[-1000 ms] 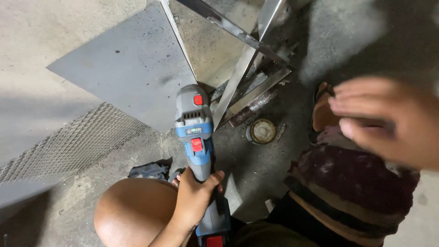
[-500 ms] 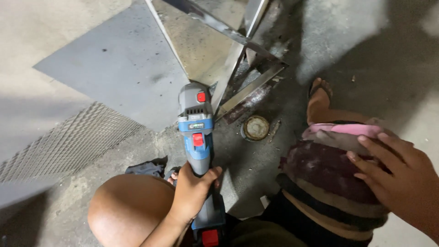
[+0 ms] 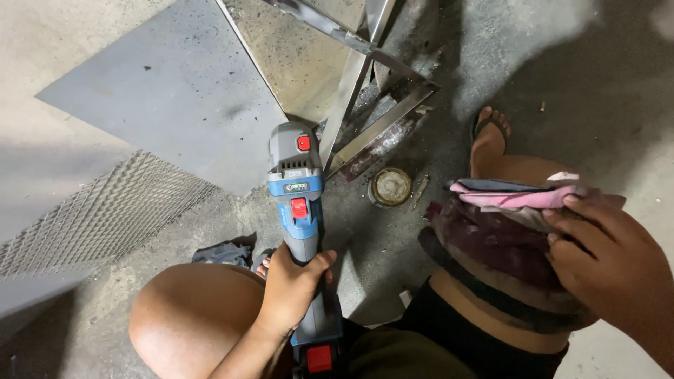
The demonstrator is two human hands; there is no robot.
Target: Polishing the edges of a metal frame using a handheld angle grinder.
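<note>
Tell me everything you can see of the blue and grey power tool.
The power tool is a handheld grinder-like machine with a grey head and a blue body, seemingly plastic. It carries a red button on the head, a red slide switch on the body, and a red part at its rear end. It points away from the person, head near the metal frame. The left hand wraps around its handle.

Matt plastic grinder (image 3: 298, 203) (rough concrete floor (image 3: 576, 84) beneath)

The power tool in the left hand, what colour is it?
Blue and grey power tool with red buttons, seen in the head view.
</note>
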